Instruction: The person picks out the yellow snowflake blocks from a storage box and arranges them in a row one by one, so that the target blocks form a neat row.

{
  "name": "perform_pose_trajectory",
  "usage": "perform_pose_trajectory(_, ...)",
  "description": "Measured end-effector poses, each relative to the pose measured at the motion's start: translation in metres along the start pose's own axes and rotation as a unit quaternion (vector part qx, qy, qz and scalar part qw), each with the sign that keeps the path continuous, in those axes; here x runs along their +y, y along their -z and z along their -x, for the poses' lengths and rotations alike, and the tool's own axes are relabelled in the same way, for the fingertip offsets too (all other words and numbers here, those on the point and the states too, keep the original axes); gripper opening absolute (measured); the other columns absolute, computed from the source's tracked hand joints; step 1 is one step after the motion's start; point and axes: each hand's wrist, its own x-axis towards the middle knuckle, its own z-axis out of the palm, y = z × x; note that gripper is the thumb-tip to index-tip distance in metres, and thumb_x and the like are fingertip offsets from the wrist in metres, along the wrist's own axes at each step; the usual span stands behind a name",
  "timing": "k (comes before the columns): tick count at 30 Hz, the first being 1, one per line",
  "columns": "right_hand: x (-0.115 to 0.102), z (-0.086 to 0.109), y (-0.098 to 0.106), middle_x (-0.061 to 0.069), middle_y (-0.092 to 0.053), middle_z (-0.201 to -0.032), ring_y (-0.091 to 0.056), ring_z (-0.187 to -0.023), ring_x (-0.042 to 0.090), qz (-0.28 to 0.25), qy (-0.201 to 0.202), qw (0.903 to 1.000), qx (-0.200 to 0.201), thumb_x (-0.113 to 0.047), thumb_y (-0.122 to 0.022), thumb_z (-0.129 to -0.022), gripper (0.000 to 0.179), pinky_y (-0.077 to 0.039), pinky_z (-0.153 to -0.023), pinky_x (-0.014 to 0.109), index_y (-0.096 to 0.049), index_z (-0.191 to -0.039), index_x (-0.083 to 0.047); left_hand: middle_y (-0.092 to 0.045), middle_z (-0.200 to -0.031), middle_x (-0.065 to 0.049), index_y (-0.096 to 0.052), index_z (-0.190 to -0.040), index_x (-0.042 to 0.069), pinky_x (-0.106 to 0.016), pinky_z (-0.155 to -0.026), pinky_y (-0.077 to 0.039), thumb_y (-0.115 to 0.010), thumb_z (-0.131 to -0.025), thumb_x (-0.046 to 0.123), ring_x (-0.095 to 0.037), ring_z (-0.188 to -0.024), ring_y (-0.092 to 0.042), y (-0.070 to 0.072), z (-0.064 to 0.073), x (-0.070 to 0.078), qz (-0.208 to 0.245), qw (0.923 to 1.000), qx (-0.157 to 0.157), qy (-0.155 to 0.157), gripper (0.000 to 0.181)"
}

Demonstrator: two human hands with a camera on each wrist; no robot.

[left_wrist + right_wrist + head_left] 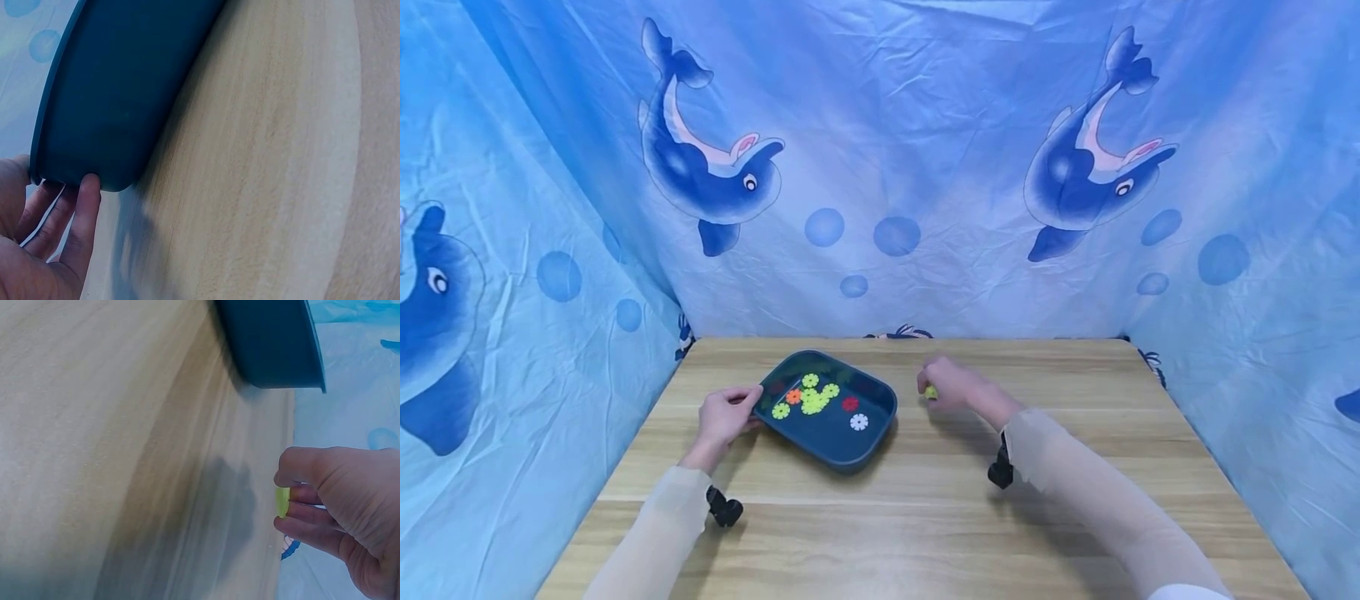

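A dark blue-green tray (827, 442) stands on the table, turned at a slant. Its left corner is gripped by my left hand (724, 417), thumb at the rim and fingers against the outer wall (112, 112). Inside lie several yellow-green snowflake-shaped plastic discs (812, 403), an orange one (793, 397), a red one (850, 403) and a white one (859, 422). To the right of the tray, my right hand (953, 385) pinches a yellow-green disc (282, 501) between thumb and fingers, above the table and apart from the tray (275, 344).
The wooden table (880, 533) reaches back to a blue curtain (910, 167) printed with dolphins, which also hangs along both sides. A small black device is strapped at each wrist (724, 507).
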Motion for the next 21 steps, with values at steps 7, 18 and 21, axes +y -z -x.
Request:
perform_pose_trajectory(7, 0.002, 0.000, -0.008, 0.007, -0.075, -0.105, -0.071, -0.100, 0.022, 0.006, -0.007, 0.9999, -0.007, -0.003, -0.081, -0.087, 0.020, -0.061, -0.090, 0.037, -0.080, -0.107, -0.006, -0.074, -0.121, -0.024, -0.070, -0.134, -0.003, -0.027, -0.070, -0.064, -0.071, -0.104, 0.038, -0.008, -0.072, -0.075, 0.001, 0.000, 0.001, 0.000, 1.0000, -0.004, -0.002, 0.051)
perform_pose_trajectory(18, 0.000, 0.002, -0.017, 0.006, -0.076, -0.102, -0.070, -0.099, 0.021, 0.016, -0.004, 0.9999, -0.004, -0.005, -0.082, -0.087, 0.016, -0.061, -0.091, 0.037, -0.081, -0.102, -0.008, -0.072, -0.126, -0.028, -0.069, -0.135, -0.004, -0.030, -0.073, -0.065, -0.070, -0.104, 0.038, -0.009, -0.073, -0.076, 0.000, 0.001, 0.002, 0.002, 1.0000, -0.007, 0.001, 0.052)
perform_pose_trajectory(21, 0.000, 0.003, -0.019, 0.006, -0.077, -0.105, -0.071, -0.102, 0.022, 0.010, -0.016, 0.9998, -0.009, -0.006, -0.082, -0.087, 0.017, -0.061, -0.093, 0.037, -0.081, -0.104, -0.008, -0.072, -0.127, -0.028, -0.069, -0.135, -0.003, -0.030, -0.073, -0.065, -0.070, -0.104, 0.038, -0.009, -0.073, -0.076, 0.000, 0.001, 0.001, 0.001, 1.0000, -0.007, 0.002, 0.052)
